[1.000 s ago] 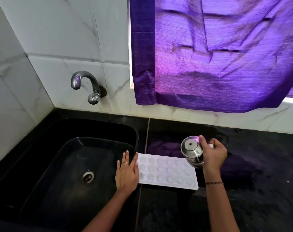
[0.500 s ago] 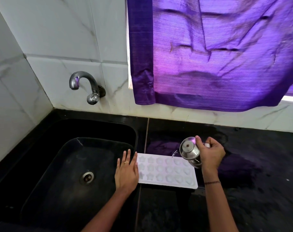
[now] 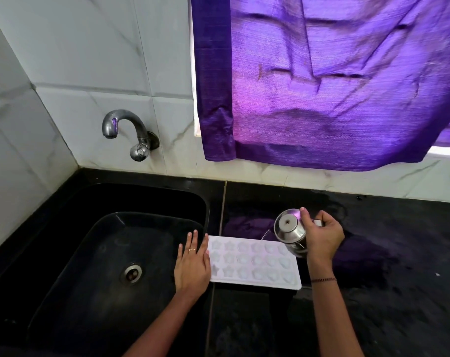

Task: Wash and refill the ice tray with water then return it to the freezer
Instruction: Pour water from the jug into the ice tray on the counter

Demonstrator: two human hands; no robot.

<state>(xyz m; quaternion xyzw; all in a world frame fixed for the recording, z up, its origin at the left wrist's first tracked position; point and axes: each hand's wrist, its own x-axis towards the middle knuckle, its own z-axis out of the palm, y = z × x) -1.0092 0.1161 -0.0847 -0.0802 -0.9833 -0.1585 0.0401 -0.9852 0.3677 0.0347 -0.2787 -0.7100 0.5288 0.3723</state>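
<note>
White rectangular plastic ice tray (image 3: pixel 254 262) w/ star & heart cavities is lying flat on black stone bench (image 3: pixel 386 292), long axis running left-right, left end just beside black sink (image 3: pixel 95 253) rim. Left hand (image 3: pixel 193 264) is lying open, fingers flat, touching tray's left end. Right hand (image 3: pixel 321 235) is gripping tilted steel jug (image 3: pixel 290 231) over tray's back-right corner, thin stream falling. Bench to the right is bare but wet.

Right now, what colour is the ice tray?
White. The ice tray lies on the black counter beside the sink; the head view, the only one, shows it.
</note>
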